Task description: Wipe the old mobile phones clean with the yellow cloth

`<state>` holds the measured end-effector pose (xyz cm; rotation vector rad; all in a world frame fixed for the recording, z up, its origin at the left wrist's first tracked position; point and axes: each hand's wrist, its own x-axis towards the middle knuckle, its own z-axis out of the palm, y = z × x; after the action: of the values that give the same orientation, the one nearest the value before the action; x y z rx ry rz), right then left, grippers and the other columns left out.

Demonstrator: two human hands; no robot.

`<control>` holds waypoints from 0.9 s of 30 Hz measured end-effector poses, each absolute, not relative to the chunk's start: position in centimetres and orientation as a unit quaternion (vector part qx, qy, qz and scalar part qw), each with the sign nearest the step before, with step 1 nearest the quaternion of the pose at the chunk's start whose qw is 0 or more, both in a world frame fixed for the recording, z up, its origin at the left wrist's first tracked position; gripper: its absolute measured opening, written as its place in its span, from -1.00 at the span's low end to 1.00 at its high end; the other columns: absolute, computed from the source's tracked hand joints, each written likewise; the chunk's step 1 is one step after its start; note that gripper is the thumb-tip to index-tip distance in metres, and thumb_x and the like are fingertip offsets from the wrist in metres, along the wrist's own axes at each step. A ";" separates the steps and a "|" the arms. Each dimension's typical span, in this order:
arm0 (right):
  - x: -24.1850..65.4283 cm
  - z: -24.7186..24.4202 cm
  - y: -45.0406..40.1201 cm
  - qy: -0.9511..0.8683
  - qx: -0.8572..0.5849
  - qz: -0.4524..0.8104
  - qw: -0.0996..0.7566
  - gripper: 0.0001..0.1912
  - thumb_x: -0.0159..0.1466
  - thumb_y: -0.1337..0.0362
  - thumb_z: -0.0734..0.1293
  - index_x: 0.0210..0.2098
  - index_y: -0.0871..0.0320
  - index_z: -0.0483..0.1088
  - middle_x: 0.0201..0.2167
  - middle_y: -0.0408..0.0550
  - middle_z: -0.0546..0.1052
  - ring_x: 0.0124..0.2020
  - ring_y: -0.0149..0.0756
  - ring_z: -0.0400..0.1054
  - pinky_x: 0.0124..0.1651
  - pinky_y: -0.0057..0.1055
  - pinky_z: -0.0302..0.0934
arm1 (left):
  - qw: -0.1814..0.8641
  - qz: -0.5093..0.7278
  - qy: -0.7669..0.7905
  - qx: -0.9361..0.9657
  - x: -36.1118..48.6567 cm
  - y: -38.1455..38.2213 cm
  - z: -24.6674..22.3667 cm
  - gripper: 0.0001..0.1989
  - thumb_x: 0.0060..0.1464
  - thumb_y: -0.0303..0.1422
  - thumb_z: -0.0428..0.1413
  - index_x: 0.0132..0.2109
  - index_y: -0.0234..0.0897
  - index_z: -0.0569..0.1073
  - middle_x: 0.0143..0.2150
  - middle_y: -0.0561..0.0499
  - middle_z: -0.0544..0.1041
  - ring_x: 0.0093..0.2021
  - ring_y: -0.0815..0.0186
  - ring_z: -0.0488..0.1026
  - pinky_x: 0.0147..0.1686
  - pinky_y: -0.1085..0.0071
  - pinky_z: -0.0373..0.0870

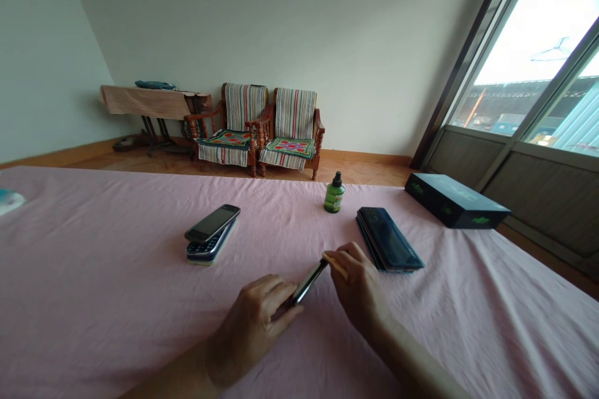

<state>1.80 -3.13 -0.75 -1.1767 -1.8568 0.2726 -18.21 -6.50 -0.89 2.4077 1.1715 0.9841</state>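
Observation:
A slim phone (309,282) is tilted on edge above the pink cloth, its lower end gripped between the thumb and fingers of my left hand (257,318). At the phone's upper end, my right hand (358,283) pinches a thin yellowish stick (336,265), whose tip meets the phone's corner. Left of my hands lies a small stack of older phones (213,230), the top one askew. Just beyond my right hand sits a stack of dark smartphones (390,240). A green bottle with a black nozzle (334,194) stands upright behind the phone.
The pink cloth (116,287) covers the surface. A black box (456,199) lies at the back right. Two wooden chairs (292,115) and a cloth-covered sewing table (145,101) stand by the far wall. A white and teal item (9,201) shows at the left edge.

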 end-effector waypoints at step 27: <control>1.6 -1.1 -3.5 -0.723 -0.481 0.140 0.476 -0.83 0.25 0.40 0.23 -0.29 0.18 0.48 -0.40 -0.07 0.40 -0.38 -0.33 0.34 -0.32 -0.46 0.19 | 0.140 0.352 0.419 0.825 -18.1 -6.3 -0.6 -0.86 0.13 -0.54 0.13 -0.18 -0.24 0.46 -0.29 0.03 0.47 -0.24 0.27 0.45 -0.20 0.40 0.43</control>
<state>1.60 -3.49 -1.12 -1.1767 -1.7663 0.3418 -18.06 -6.34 -0.62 2.3836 1.2107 1.0172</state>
